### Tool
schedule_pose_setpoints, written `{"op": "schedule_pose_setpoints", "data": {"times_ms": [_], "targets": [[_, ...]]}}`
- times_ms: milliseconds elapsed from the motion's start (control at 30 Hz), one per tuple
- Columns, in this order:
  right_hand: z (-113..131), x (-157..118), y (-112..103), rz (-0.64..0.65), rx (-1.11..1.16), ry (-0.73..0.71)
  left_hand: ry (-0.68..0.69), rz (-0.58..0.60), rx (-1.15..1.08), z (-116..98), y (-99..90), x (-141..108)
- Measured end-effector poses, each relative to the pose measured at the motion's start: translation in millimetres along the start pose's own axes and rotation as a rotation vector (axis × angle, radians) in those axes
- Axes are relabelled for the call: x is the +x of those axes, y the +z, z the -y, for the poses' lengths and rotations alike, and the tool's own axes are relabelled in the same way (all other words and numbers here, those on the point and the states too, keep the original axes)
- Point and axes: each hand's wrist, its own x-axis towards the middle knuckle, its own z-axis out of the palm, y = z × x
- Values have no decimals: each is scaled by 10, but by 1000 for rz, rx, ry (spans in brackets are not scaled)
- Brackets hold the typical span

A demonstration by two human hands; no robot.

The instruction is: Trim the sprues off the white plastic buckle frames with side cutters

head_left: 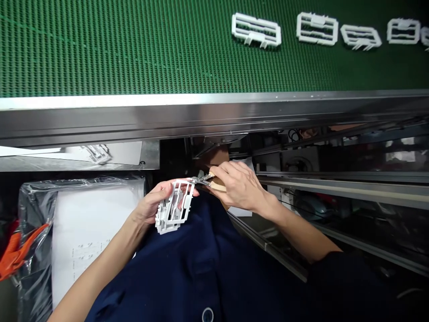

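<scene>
Several white plastic frames (pixel 181 203), stacked and tilted, are gripped in my left hand (pixel 156 199), its thumb pressed on the upper one. My right hand (pixel 239 185) is wrapped round the beige handles of a pair of nippers (pixel 217 184). The metal jaws of the nippers reach the upper right corner of the held frames; whether they bite on the plastic is too small to tell. Both hands are in front of my dark blue clothing.
Beyond a metal rail (pixel 187 112), a green conveyor belt (pixel 110 49) carries several white frames (pixel 256 30) at the right. At the left are a plastic-covered white sheet (pixel 97 223), an orange-handled tool (pixel 20 252) and a metal shelf (pixel 150 154) with white parts. Metal bars (pixel 335 188) run along the right.
</scene>
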Motion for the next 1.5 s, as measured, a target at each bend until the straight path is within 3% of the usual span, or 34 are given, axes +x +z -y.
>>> {"op": "schedule_pose_setpoints", "data": {"times_ms": [333,933,1500], "targets": [[-5,53,-14,-20,-94,-88,-17,-53,22,-24,106,-20],[11,41,19,-120,-171,-125,-9,-58,-15,9,120,-45],[-1,90,21,-113,-73,-123,24,-78,-13,50,96,-16]]}}
